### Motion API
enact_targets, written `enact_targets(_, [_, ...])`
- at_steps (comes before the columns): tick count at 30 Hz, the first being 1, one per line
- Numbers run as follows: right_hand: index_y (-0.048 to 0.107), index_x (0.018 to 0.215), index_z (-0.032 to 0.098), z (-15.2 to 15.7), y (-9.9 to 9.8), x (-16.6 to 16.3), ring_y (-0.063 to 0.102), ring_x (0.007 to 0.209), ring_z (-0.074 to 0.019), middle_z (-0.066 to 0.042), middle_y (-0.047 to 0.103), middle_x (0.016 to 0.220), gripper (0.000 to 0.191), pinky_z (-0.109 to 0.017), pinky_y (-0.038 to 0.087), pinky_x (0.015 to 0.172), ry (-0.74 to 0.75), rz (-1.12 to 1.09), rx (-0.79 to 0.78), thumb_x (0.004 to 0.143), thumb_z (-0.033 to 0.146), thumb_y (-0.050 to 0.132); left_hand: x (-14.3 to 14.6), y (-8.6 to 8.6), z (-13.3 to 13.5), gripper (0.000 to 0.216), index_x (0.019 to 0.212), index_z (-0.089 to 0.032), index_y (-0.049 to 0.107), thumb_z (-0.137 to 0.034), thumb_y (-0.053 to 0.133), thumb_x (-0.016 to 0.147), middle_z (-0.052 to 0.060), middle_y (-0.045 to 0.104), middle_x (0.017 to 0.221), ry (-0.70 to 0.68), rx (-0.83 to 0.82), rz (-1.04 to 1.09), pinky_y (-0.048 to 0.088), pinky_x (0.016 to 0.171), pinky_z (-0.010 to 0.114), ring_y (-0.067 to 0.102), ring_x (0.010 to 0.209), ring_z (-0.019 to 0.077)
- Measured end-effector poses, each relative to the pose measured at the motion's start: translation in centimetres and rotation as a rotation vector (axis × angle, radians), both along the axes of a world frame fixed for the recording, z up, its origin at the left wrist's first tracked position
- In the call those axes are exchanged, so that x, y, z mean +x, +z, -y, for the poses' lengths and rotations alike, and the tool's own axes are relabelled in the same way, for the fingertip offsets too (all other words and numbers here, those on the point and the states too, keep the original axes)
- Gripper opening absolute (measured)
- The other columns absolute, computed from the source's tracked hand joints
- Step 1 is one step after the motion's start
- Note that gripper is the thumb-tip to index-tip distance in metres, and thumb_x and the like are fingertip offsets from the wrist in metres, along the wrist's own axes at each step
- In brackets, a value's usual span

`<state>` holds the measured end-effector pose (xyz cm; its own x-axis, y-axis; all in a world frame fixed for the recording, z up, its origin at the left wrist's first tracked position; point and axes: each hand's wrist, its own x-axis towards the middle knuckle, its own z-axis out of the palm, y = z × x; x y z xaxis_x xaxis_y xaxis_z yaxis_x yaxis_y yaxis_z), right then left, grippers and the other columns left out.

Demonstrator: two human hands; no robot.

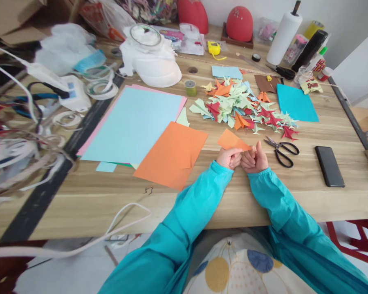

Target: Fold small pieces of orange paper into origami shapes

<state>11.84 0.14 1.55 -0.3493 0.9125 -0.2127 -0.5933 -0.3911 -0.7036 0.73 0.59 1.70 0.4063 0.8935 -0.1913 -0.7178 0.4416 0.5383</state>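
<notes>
A small piece of orange paper (230, 139) is held up between my two hands. My left hand (230, 158) is closed on its lower edge. Closed beside it, with the thumb raised, my right hand (254, 159) grips the paper's right end. Larger orange sheets (168, 155) lie on the table left of my hands, partly over a stack of light blue and pink sheets (135, 122). Beyond my hands spreads a pile of small folded paper pieces (236, 100) in green, red, orange and blue. Black-handled scissors (283, 151) rest to the right.
A black phone (329, 166) lies at the right. A teal sheet (297, 103) and a spool of green thread (190, 87) sit farther back. White ribbons and cords (21, 159) clutter the left. At the back stand a white cap (155, 67) and a yellow tape measure (214, 48).
</notes>
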Motion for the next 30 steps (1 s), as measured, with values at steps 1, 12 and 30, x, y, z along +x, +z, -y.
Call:
enact_targets(1, [0.030, 0.040, 0.018, 0.0, -0.1, -0.1, 0.015, 0.021, -0.0040, 0.009, 0.024, 0.025, 0.056, -0.017, 0.011, 0.026, 0.002, 0.009, 0.019, 0.077, 0.059, 0.043, 0.0, -0.1, 0.0, 0.037, 0.034, -0.015, 0.034, -0.016, 0.058, 0.061, -0.006, 0.026, 0.022, -0.004, 0.021, -0.014, 0.008, 0.024, 0.017, 0.020, 0.017, 0.0035])
enact_targets(12, [0.028, 0.036, 0.018, 0.3, 0.1, -0.7, 0.020, 0.021, -0.0044, 0.006, 0.027, 0.023, 0.056, -0.019, 0.015, 0.028, -0.127, 0.155, 0.088, 0.079, 0.049, 0.048, 0.5, 0.1, 0.2, 0.053, 0.036, -0.016, 0.029, -0.038, 0.072, 0.057, -0.007, 0.027, 0.023, 0.142, 0.070, -0.091, 0.009, 0.025, 0.017, 0.022, 0.017, 0.0031])
enact_targets(30, [0.038, 0.041, 0.019, 0.3, 0.7, -0.4, 0.024, 0.024, -0.0045, 0.006, 0.033, 0.028, 0.047, -0.021, 0.014, 0.030, -0.367, 0.263, 0.263, 0.075, 0.046, 0.056, 0.0, -0.6, -0.4, 0.027, 0.078, -0.015, 0.055, -0.033, 0.067, 0.062, -0.008, 0.048, 0.037, 0.189, 0.127, -0.234, 0.022, 0.026, 0.017, 0.037, 0.024, 0.0063])
